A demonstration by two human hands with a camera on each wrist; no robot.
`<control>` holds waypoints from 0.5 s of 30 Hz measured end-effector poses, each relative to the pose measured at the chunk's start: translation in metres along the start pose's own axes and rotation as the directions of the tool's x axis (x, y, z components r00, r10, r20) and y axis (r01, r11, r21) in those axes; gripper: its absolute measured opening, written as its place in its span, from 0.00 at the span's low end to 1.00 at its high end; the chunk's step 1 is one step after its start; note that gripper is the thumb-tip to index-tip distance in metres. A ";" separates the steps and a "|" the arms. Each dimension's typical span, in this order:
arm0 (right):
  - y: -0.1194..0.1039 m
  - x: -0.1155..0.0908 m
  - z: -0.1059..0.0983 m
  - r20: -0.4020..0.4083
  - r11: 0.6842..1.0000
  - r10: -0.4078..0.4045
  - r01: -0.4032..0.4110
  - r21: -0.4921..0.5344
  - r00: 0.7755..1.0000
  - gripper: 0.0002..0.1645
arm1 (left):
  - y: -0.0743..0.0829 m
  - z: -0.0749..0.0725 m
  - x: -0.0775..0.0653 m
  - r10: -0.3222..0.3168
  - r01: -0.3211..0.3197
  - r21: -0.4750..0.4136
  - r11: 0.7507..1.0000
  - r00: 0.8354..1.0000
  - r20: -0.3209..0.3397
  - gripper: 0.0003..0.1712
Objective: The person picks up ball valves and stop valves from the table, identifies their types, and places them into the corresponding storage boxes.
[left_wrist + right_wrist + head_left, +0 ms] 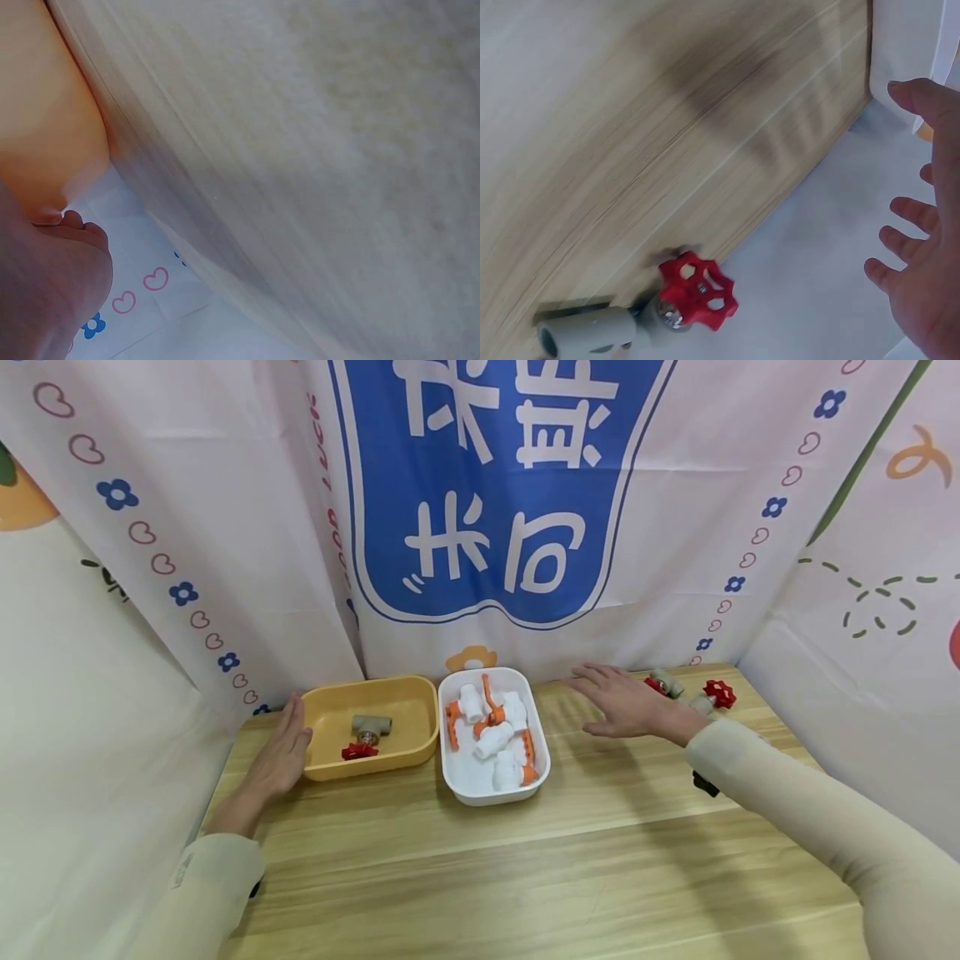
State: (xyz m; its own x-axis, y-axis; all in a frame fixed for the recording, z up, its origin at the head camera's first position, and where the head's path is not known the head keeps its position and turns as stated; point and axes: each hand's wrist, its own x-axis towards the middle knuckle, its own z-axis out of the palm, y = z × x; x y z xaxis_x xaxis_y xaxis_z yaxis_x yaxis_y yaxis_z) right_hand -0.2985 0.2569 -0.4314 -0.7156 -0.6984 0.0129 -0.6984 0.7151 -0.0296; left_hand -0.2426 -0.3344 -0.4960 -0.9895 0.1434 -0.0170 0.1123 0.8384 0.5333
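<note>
My left hand [276, 762] lies along the left end of a yellow tray [327, 720], its fingers straight against the outer wall. Inside that tray is a grey pipe valve [369, 728] with a red handwheel. To its right stands a white bin [471, 777] holding several white valves [495, 740] with orange handles. My right hand [618, 700] hovers over the wood between the bin and two more red-wheeled valves, its fingers spread and holding nothing. In the right wrist view one valve's red handwheel [697, 289] shows below that hand.
Near the back right corner of the wooden table [525, 877] lie the two grey valves, one [663, 683] behind the other [712, 695]. A printed cloth [285, 568] hangs along the back and both sides, right at the table's edges.
</note>
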 end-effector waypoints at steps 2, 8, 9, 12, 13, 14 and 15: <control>0.005 -0.004 0.000 0.003 1.000 0.001 -0.001 0.013 1.000 0.53 | 0.000 0.000 0.000 0.004 -0.004 -0.002 1.000 1.000 -0.003 0.37; 0.023 -0.017 0.002 0.033 0.998 0.030 -0.032 0.048 0.999 0.54 | 0.001 0.000 0.001 0.004 -0.004 -0.005 1.000 1.000 -0.006 0.37; 0.026 -0.019 0.003 0.033 0.998 0.033 -0.034 0.052 0.999 0.54 | 0.001 0.000 0.001 0.003 -0.003 -0.005 1.000 1.000 -0.005 0.37; 0.033 -0.024 0.003 0.027 0.997 0.036 -0.037 0.061 0.999 0.54 | 0.001 0.000 0.001 0.001 -0.001 -0.004 1.000 1.000 -0.002 0.37; 0.036 -0.027 0.004 0.026 0.997 0.037 -0.039 0.064 0.999 0.55 | 0.001 0.000 0.001 0.001 -0.001 -0.005 1.000 1.000 0.000 0.37; 0.039 -0.029 0.004 0.033 0.997 0.044 -0.046 0.069 0.998 0.55 | 0.001 0.000 0.001 -0.001 0.001 -0.004 1.000 1.000 0.001 0.37; 0.042 -0.030 0.004 0.038 0.996 0.050 -0.053 0.076 0.998 0.55 | 0.001 0.000 0.001 -0.001 0.001 -0.005 1.000 1.000 0.001 0.37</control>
State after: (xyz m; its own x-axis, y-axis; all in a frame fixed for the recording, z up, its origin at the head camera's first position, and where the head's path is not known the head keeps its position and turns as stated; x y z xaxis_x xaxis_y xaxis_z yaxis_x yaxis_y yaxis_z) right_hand -0.3062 0.3083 -0.4373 -0.7486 -0.6625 -0.0262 -0.6569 0.7465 -0.1062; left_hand -0.2431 -0.3335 -0.4959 -0.9895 0.1434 -0.0184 0.1112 0.8361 0.5372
